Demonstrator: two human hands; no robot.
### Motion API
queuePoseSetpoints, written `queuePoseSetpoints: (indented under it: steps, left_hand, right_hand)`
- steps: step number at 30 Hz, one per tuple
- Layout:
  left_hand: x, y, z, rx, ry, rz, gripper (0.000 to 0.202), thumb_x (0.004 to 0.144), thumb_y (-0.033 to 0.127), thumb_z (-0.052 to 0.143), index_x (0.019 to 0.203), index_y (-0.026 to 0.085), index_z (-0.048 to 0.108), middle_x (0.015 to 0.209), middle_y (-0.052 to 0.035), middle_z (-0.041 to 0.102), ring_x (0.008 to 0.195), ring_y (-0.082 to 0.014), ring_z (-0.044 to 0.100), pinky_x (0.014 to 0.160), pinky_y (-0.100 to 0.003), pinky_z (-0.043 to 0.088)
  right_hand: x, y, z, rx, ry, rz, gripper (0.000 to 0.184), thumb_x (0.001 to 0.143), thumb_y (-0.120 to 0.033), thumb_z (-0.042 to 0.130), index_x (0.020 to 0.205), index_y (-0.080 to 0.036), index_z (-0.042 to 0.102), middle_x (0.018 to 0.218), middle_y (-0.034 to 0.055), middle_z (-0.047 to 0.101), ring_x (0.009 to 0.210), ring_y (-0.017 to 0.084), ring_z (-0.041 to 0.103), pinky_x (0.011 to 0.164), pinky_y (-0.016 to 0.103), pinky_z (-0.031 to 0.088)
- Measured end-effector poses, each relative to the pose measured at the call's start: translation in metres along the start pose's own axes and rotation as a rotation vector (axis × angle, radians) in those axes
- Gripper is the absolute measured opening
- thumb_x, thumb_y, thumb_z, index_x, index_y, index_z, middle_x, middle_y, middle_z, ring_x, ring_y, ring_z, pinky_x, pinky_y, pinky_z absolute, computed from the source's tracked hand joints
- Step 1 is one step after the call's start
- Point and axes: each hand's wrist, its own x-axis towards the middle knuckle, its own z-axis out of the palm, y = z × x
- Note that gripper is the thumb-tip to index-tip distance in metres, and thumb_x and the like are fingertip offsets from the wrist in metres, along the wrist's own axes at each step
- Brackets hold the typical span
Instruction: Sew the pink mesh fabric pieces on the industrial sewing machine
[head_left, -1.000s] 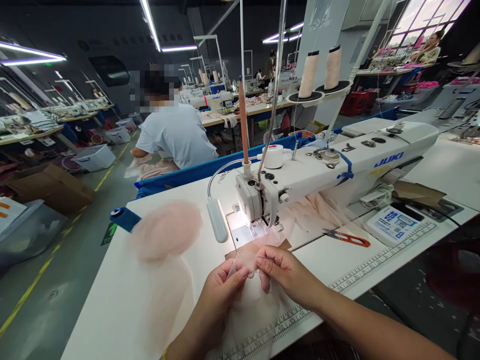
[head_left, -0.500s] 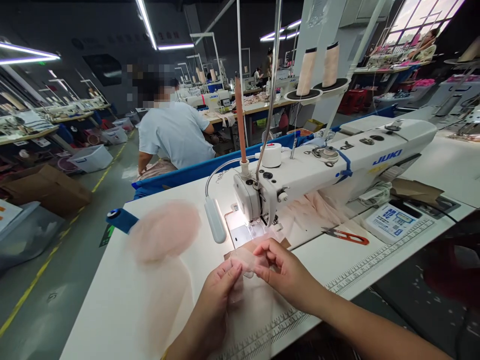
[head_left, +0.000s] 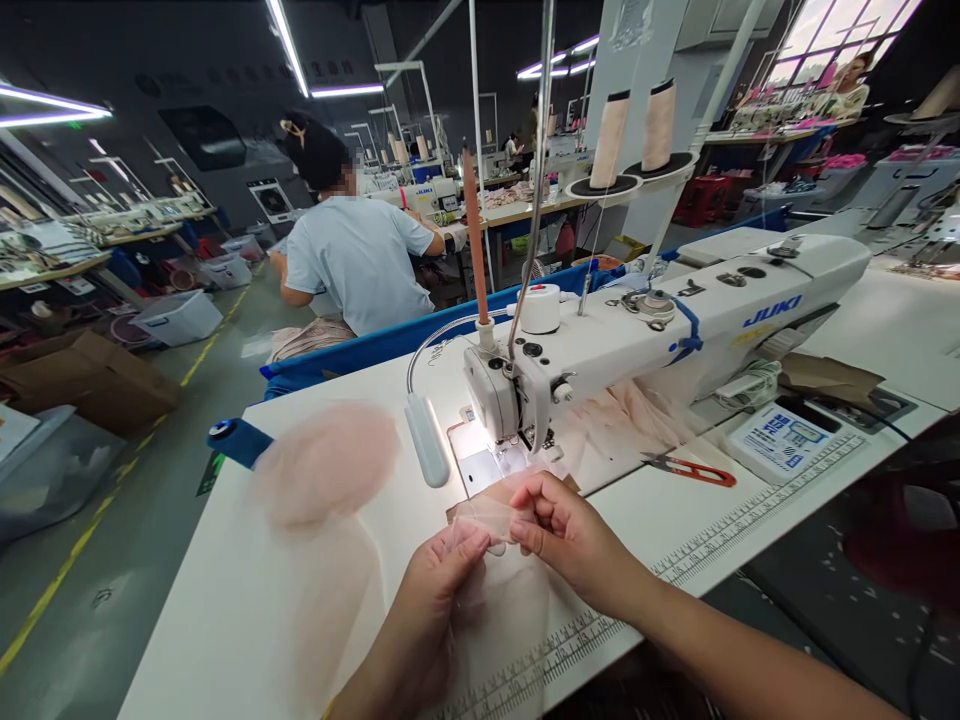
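Note:
Between my hands, just in front of the sewing machine [head_left: 660, 320], a piece of sheer pale pink fabric [head_left: 491, 520] is stretched a little. My left hand [head_left: 442, 575] is closed, pinching its left part between thumb and fingers. On its right part my right hand [head_left: 562, 525] has a similar pinch, with the fingers curled. The sheer cloth hangs down below the hands toward the table edge. Behind the fingers lies a brown flat piece [head_left: 570, 483] by the lit needle area. More pale pink fabric [head_left: 630, 415] lies under the machine arm.
Orange thread snips [head_left: 694, 470] and a white-and-blue box [head_left: 784, 440] lie to the right. A ruler strip [head_left: 750, 510] runs along the front edge. At left are a sheer pink pile [head_left: 330, 460] and a blue thread cone [head_left: 240, 442]. A co-worker [head_left: 352, 255] sits beyond.
My hands keep their pinch on the fabric and have barely shifted. The co-worker beyond the table has straightened up and raised an arm toward their machine. The view has moved slightly.

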Motion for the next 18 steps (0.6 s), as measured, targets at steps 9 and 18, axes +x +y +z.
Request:
queuePoseSetpoints:
  steps: [9, 18]
  left_hand:
    - [-0.0004, -0.0013, 0.0011, 0.006, -0.005, -0.055, 0.044, 0.062, 0.049, 0.096, 0.071, 0.015, 0.070, 0.067, 0.0001, 0.064, 0.062, -0.0143, 0.052, 0.060, -0.025, 0.042]
    - [0.0022, -0.0046, -0.0059, 0.086, 0.036, -0.031, 0.040, 0.070, 0.053, 0.090, 0.077, 0.017, 0.074, 0.071, 0.0000, 0.063, 0.067, -0.0157, 0.053, 0.062, -0.025, 0.044]
  right_hand:
    - [0.0008, 0.0008, -0.0008, 0.062, -0.017, 0.007, 0.034, 0.095, -0.050, 0.072, 0.104, -0.022, 0.056, 0.079, -0.0043, 0.057, 0.074, 0.015, 0.055, 0.074, 0.030, 0.045]
    - [-0.0017, -0.0062, -0.0041, -0.365, 0.125, -0.245, 0.012, 0.103, -0.035, 0.058, 0.102, -0.024, 0.061, 0.095, 0.0019, 0.064, 0.086, 0.018, 0.060, 0.079, 0.033, 0.052]
